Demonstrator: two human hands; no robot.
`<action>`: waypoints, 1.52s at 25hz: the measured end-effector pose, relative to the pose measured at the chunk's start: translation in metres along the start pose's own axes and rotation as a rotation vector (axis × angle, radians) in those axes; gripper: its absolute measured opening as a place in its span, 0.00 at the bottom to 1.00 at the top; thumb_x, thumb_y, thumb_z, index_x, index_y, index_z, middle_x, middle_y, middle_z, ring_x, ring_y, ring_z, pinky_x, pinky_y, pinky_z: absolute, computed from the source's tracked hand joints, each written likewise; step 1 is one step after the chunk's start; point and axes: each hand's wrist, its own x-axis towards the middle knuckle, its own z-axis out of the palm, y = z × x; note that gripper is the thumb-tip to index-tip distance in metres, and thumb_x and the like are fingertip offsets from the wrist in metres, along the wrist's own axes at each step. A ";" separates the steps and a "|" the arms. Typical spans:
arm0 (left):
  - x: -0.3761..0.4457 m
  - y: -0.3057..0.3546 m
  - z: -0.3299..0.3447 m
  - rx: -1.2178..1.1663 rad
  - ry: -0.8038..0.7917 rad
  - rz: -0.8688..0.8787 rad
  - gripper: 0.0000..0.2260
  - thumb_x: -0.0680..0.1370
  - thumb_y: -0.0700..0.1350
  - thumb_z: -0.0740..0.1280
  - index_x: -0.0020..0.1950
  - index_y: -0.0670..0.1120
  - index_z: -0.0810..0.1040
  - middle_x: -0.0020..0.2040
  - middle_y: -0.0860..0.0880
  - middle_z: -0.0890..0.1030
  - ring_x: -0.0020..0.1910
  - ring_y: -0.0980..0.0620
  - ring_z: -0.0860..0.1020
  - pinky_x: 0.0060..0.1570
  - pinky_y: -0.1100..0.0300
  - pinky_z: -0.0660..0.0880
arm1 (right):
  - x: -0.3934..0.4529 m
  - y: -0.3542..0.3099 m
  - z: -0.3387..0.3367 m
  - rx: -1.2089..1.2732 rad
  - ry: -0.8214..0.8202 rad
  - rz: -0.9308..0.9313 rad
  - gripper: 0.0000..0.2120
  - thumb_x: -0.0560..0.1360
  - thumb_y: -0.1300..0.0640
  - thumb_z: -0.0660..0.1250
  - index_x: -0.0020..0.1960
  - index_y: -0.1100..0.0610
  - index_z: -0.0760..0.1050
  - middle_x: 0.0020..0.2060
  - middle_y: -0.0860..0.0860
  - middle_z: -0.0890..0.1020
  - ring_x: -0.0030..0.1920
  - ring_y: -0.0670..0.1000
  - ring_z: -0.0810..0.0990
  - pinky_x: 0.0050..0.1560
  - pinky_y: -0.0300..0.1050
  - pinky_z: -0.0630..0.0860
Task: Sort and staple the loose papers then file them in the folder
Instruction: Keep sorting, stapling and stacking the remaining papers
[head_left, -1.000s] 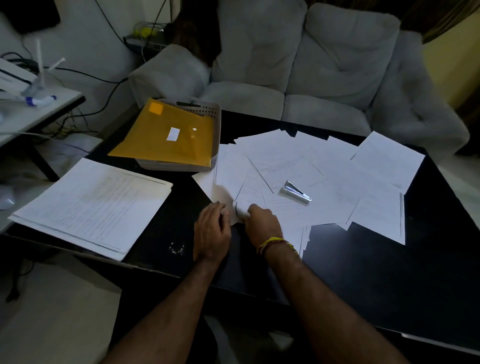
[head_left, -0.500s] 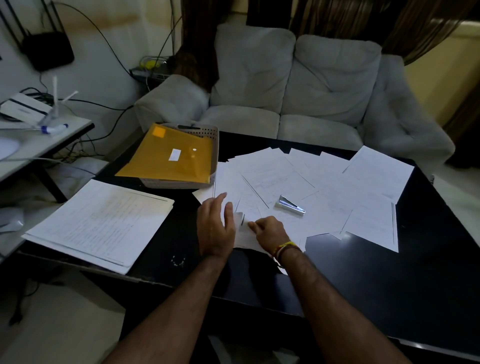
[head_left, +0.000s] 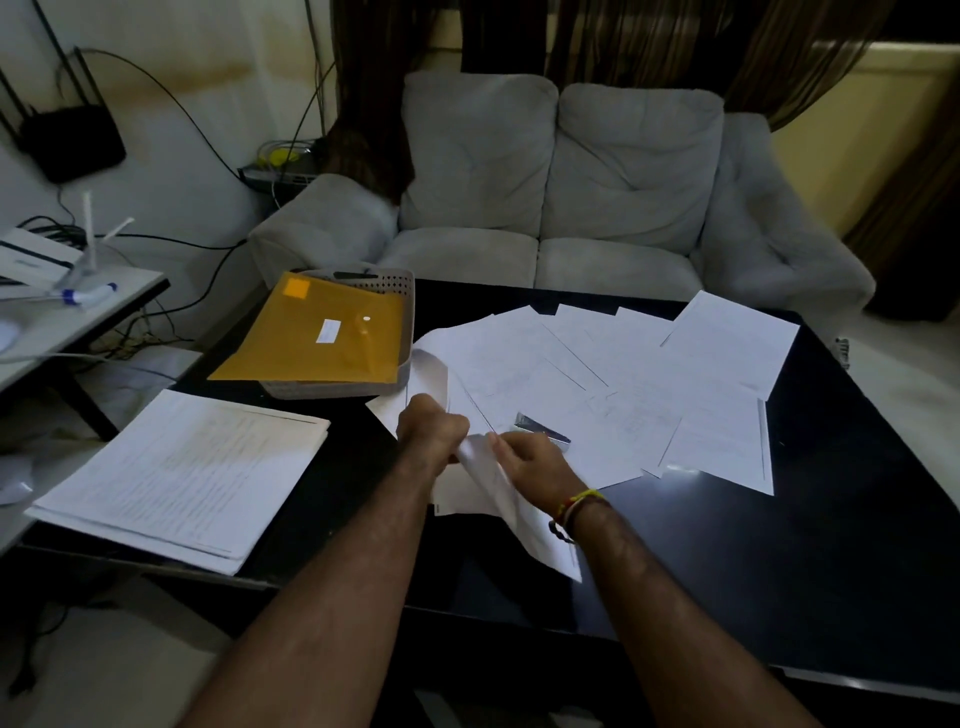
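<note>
A few thin white sheets (head_left: 493, 483) are lifted off the near middle of the glossy black table (head_left: 779, 561), bent and curling, one corner drooping toward the person. The left hand (head_left: 431, 428) grips their upper edge with fingers curled round it; the right hand (head_left: 530, 460), a braided thread band at its wrist, pinches the same sheets from the other side. Just behind the right hand lies a small shiny metal stapler (head_left: 543, 431) on a fan of loose papers (head_left: 649, 379), flat, overlapping, faintly printed, spreading to the table's far right. At the near left sits a squared stack of printed pages (head_left: 182, 478). A smooth yellow-orange folder (head_left: 317, 332) with a white label lies tilted across a pale perforated plastic tray (head_left: 395, 283). Beyond stands a soft grey fabric sofa (head_left: 561, 192).
</note>
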 end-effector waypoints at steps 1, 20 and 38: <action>-0.011 0.012 -0.007 0.005 0.039 0.074 0.10 0.66 0.40 0.69 0.44 0.42 0.73 0.43 0.46 0.77 0.45 0.43 0.78 0.37 0.52 0.81 | -0.001 -0.009 -0.005 -0.041 0.009 -0.010 0.15 0.77 0.56 0.64 0.32 0.53 0.69 0.29 0.47 0.72 0.33 0.44 0.70 0.36 0.44 0.65; -0.065 0.045 0.023 -0.284 0.082 0.367 0.04 0.69 0.41 0.68 0.43 0.43 0.77 0.40 0.44 0.81 0.36 0.44 0.80 0.36 0.48 0.81 | 0.003 0.001 -0.079 -0.003 0.665 0.234 0.10 0.76 0.54 0.64 0.44 0.58 0.81 0.41 0.54 0.84 0.45 0.56 0.80 0.42 0.40 0.70; -0.058 -0.014 0.189 0.159 0.100 0.459 0.25 0.77 0.48 0.65 0.72 0.49 0.61 0.53 0.40 0.81 0.51 0.36 0.78 0.48 0.48 0.74 | 0.032 0.197 -0.201 -0.449 0.941 0.810 0.24 0.73 0.47 0.69 0.63 0.60 0.70 0.63 0.60 0.71 0.64 0.61 0.71 0.60 0.55 0.71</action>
